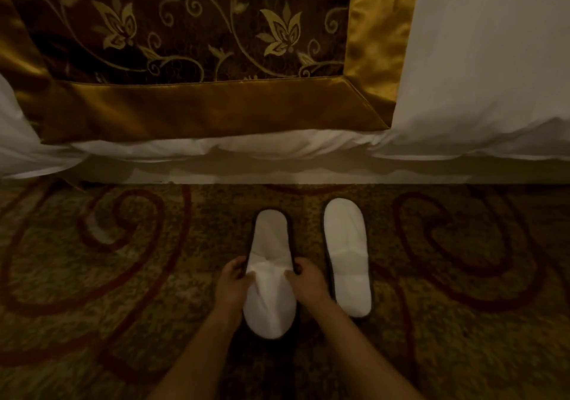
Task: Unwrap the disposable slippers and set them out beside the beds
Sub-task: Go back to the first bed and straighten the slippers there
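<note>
Carpet [108, 301] by bed [481, 60]: left hand [233, 284] and right hand [308, 281] grip the left slipper [271, 239] by its upper; uneven release could skew it against the right slipper [347, 245].

Head-worn wide-angle view, aimed forward and steeply down at the floor beside a bed.

One camera covered the scene from above the person's forearms. The carpet [92, 276] filled the lower half of the frame, and the bed [478, 60] with its brown-and-gold runner [185, 29] crossed the top. Both forearms entered from the bottom edge. The left hand [233, 282] and right hand [308, 282] sat close to the lens, just below centre, on either side of the left slipper [271, 239], with the right slipper [347, 245] just beside it. The wide lens bowed the bed's lower edge.
</note>
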Tool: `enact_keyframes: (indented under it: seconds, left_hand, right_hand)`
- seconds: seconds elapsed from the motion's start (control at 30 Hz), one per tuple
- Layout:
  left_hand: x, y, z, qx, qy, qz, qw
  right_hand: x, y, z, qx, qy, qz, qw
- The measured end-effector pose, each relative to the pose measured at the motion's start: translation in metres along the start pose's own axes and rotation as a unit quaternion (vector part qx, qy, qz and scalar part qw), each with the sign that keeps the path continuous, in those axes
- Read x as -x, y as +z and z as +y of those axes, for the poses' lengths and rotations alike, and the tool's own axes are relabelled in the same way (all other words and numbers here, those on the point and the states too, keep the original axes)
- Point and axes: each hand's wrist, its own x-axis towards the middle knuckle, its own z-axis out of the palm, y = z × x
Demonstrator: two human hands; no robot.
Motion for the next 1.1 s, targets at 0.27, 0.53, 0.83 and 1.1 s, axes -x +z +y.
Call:
enact_keyframes:
  seconds: [0.27,0.53,0.83,1.1]
  left_hand:
    - [-0.001,0.005,-0.005,-0.205,0.039,-0.019,0.978]
    - [-0.002,0.01,-0.009,-0.317,0.036,0.008,0.948]
    - [-0.004,0.01,0.009,-0.281,0.085,0.058,0.954]
    - [-0.006,0.023,0.03,-0.228,0.149,0.01,0.962]
  right_hand:
    - [-0.002,0.01,0.005,0.061,0.005,0.034,0.998]
    - [-0.006,0.008,0.01,0.106,-0.021,0.063,0.992]
    - [-0.015,-0.039,0.046,0.275,0.137,0.278,0.91]
    - [-0.015,-0.068,0.059,0.198,0.071,0.256,0.944]
